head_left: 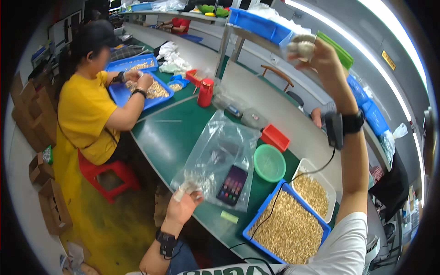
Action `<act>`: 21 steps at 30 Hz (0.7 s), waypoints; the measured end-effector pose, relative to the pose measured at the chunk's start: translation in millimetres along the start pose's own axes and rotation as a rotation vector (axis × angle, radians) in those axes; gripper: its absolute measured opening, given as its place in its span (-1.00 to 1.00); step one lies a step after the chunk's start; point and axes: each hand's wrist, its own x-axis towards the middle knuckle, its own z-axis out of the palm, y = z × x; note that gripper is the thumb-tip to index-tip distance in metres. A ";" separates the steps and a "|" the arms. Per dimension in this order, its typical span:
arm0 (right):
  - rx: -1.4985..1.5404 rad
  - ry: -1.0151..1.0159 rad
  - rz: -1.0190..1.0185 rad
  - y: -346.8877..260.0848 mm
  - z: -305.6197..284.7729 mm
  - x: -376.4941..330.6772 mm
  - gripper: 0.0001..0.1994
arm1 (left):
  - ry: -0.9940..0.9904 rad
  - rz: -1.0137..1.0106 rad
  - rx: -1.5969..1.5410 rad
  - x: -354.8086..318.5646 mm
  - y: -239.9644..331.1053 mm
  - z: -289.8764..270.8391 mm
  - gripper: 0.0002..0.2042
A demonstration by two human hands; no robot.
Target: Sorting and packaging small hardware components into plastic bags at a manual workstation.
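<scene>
Raised right hand (323, 55) grasps a blurred, rounded off-white bundle (303, 47) near the blue plastic shelf bin (259, 26); left hand (180, 208) pinches a crumpled whitish wad (187, 187) by the clear plastic bag (215, 137) and dark rectangular phone (233, 185) on the green table (158, 144).

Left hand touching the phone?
Apart. In the head view, a strip of clear plastic bag shows between the left hand and the phone.
</scene>
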 end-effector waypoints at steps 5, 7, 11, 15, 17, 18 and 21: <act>0.287 -0.331 0.415 -34.2 161.4 -205.5 -0.60 | -0.116 0.011 0.295 -48.2 -33.3 50.3 -0.53; 0.327 -0.382 0.501 -35.2 200.6 -259.1 -0.59 | -0.093 -0.027 0.356 -73.8 -55.8 62.3 -0.50; 0.541 -0.367 0.651 -40.9 249.4 -338.1 -0.57 | -0.001 -0.002 0.485 -119.9 -85.4 64.5 -0.63; 0.568 -0.340 0.650 -37.4 255.8 -362.2 -0.59 | 0.124 -0.029 0.528 -138.6 -97.2 50.8 -0.80; 0.515 -0.245 0.583 -38.2 259.5 -372.9 -0.63 | 0.146 -0.008 0.549 -146.9 -99.4 62.6 -0.88; 0.518 -0.245 0.581 -36.8 260.4 -375.7 -0.63 | 0.154 0.002 0.559 -149.0 -100.9 65.7 -0.92; 0.305 -0.289 0.589 -30.4 259.1 -375.9 -0.72 | 0.141 0.006 0.663 -146.3 -102.0 64.0 -0.91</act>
